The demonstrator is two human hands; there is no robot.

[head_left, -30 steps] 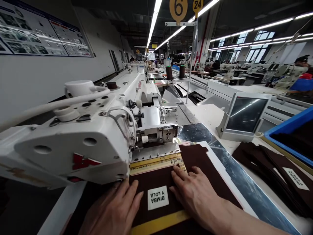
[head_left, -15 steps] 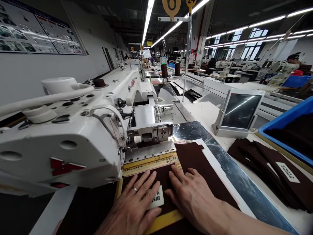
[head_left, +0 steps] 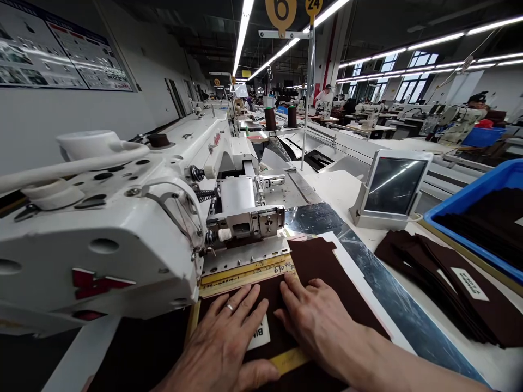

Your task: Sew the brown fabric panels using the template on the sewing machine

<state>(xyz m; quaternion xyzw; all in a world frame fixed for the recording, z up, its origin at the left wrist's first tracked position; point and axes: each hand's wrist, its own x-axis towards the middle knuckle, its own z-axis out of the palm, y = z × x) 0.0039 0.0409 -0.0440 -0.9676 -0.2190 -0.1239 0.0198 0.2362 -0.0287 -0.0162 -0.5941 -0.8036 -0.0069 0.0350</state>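
Flat on a dark brown fabric piece (head_left: 273, 296) lies my left hand (head_left: 229, 337), open with its fingers spread; a ring shows on one finger. Its fingers partly cover a white printed label (head_left: 261, 335) on the fabric. My right hand (head_left: 318, 318) presses the same piece just to the right, fingertips stretched to its far edge, open. Around the fabric runs a yellow template frame (head_left: 288, 360) with handwriting on its far strip. Just beyond the fingertips sits the metal clamp plate (head_left: 247, 256) of a white sewing machine (head_left: 134, 239). Another brown piece (head_left: 318, 261) extends to the right.
To the right stand a control screen (head_left: 394, 182), a stack of labelled brown pieces (head_left: 433, 288) and a blue bin (head_left: 445, 215) holding dark fabric. Thread cones (head_left: 270, 118) stand behind the machine. Farther back, a person (head_left: 324, 95) is among other machines.
The camera view has shifted slightly. My left thumb has spread downward, away from the label, to the near yellow strip. My right hand stays pressed on the fabric.
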